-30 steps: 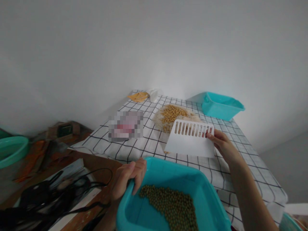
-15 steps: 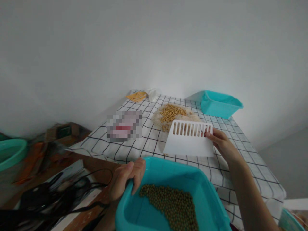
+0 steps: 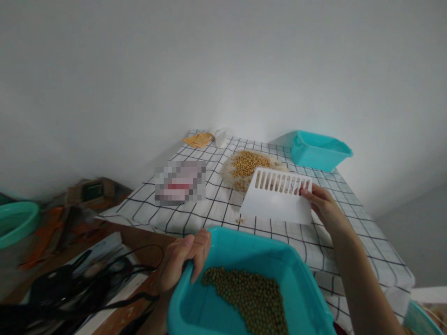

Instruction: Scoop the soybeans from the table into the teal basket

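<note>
My left hand point(image 3: 183, 263) is closed over the near-left rim of a teal plastic tub point(image 3: 296, 288) that holds a heap of greenish beans point(image 3: 253, 300). My right hand point(image 3: 319, 202) pinches the right edge of a white slotted plastic scraper point(image 3: 275, 200), held tilted just above the checked tablecloth point(image 3: 223, 204). Right behind the scraper lies a pile of yellow soybeans mixed with pale grains point(image 3: 249, 165). A few loose beans point(image 3: 240, 220) lie below the scraper's near corner.
A second teal tub point(image 3: 319, 151) stands at the far right by the wall. A yellow packet point(image 3: 199, 138) and a white object point(image 3: 220, 136) lie at the far edge. Black cables point(image 3: 70, 288), clutter and a green basin point(image 3: 16, 221) are at the left.
The scraper has lifted slightly and shifted a little away from me toward the soybean pile. My left hand and the tub have stayed put.
</note>
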Demonstrator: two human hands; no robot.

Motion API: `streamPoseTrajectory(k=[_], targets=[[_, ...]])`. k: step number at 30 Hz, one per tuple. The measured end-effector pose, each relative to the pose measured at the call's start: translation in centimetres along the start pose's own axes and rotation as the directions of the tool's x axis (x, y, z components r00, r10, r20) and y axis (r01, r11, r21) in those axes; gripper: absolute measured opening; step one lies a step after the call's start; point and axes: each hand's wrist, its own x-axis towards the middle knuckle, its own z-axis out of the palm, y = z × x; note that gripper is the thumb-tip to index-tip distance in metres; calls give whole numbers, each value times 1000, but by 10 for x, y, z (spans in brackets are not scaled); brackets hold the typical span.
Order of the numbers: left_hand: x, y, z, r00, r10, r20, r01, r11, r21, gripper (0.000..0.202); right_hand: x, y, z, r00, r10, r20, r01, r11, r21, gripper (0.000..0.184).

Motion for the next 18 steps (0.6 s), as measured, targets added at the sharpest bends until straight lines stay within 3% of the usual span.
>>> streamPoseTrajectory(k=[18], targets=[[0, 2, 4, 999, -5, -45, 6, 1000, 2, 65, 0, 2, -2, 998, 19, 54, -18, 1000, -25, 25]])
